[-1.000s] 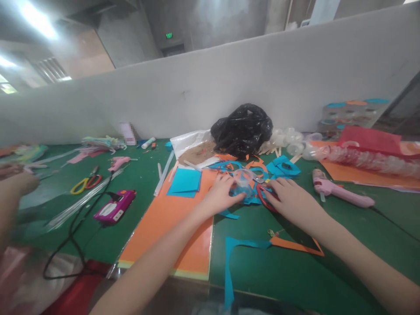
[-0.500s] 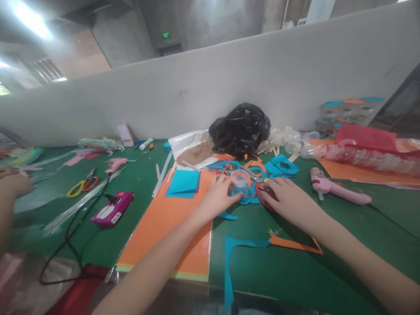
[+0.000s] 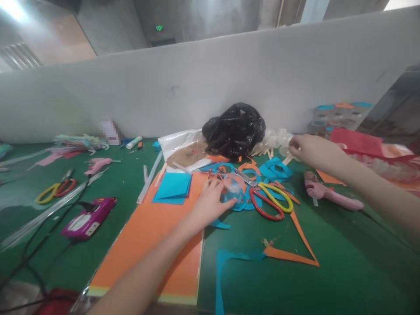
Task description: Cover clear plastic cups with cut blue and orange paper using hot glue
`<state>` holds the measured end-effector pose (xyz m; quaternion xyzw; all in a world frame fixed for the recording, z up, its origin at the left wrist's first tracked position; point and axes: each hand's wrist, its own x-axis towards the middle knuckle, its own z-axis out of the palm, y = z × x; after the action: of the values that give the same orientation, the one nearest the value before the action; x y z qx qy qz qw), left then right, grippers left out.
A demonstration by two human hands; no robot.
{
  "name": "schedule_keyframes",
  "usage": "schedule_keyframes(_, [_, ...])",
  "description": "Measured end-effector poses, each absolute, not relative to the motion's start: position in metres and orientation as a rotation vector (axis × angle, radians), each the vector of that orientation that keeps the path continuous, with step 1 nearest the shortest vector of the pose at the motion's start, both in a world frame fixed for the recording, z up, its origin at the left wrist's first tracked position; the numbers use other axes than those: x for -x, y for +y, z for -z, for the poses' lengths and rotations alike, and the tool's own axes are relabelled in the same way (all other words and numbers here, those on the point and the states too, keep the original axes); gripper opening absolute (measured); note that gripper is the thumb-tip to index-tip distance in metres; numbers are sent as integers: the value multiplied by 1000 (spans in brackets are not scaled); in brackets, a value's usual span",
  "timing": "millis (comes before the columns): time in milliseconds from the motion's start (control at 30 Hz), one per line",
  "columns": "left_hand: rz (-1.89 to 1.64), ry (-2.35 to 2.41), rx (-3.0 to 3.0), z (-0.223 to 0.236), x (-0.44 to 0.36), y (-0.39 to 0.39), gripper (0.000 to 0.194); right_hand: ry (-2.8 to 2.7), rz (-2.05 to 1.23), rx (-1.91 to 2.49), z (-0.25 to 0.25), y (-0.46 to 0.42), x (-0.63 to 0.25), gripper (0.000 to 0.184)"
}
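L hand (image 3: 211, 203) half-closed, holding small clear plastic cup (image 3: 234, 190) on blue & orange paper scraps (image 3: 251, 203), green table (image 3: 249, 280). R hand (image 3: 315, 148) loosely open, empty, just above pile of clear cups (image 3: 277, 139), well past red-yellow scissors (image 3: 269, 201).

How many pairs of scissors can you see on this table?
2. One pair of scissors, with yellow and red handles, lies on the green mat at far left. A second pair lies among blue paper scraps, right of the person's left hand. Others could be hidden beneath the scraps.
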<state>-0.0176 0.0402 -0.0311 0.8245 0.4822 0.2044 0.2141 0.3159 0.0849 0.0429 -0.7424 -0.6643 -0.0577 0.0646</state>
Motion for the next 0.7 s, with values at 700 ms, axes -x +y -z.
schedule_keyframes(700, [-395, 1358, -2206, 18, 17, 32, 31, -1894, -94, 2336, -11, 212, -384, 40])
